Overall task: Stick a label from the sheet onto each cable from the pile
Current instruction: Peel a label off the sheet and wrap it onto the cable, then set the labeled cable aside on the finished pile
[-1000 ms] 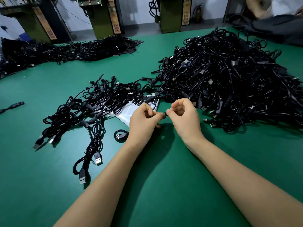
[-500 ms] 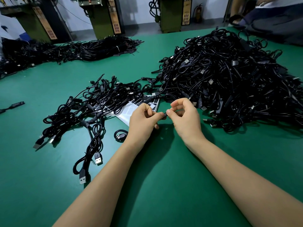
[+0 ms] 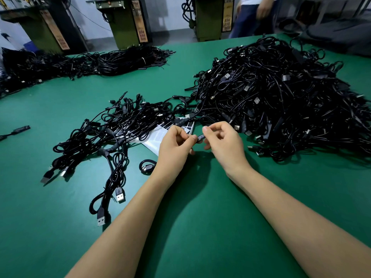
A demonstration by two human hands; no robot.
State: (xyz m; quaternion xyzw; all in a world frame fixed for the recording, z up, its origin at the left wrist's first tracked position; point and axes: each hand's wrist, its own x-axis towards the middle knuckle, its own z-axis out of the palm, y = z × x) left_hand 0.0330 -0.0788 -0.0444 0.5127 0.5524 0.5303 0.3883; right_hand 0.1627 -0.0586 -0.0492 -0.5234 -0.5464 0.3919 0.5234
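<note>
A black label [image 3: 200,136] with white print sits between both hands above the green table [image 3: 200,217]. The left hand [image 3: 174,145] pinches one end in curled fingers; the right hand [image 3: 223,144] pinches the other. Just behind lies the label sheet [image 3: 160,137], partly under loose cables [image 3: 112,133]. The big pile [image 3: 281,101] rises to the right.

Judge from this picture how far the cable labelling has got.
Done, apparently: the smaller spread of cables left of the label sheet. In hand: the left hand and right hand pinch one labelled cable. Left: the big pile.
</note>
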